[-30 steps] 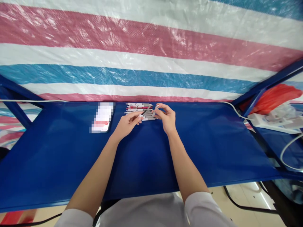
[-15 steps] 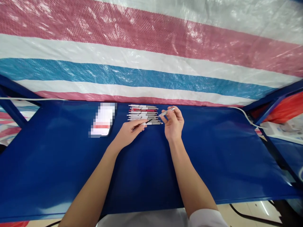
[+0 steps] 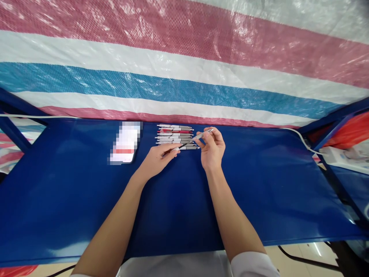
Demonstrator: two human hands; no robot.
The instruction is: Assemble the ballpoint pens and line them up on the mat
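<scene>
— Pen barrel [image 3: 203, 134]: where is it?
— Pinched in the right hand [image 3: 212, 148], just above the table [image 3: 259, 184], beside the row of pens [image 3: 174, 134]. The left hand [image 3: 157, 157] grips a thin refill [image 3: 180, 147], its tip close to the barrel's end.
— Any advice?
— I'd hold the barrel steady, line both up, then slide gently; a tilt would likely snag.

Single head-worn view, angled forward and down, close over blue table [image 3: 86, 200], facing striped tarp [image 3: 184, 57]
</scene>
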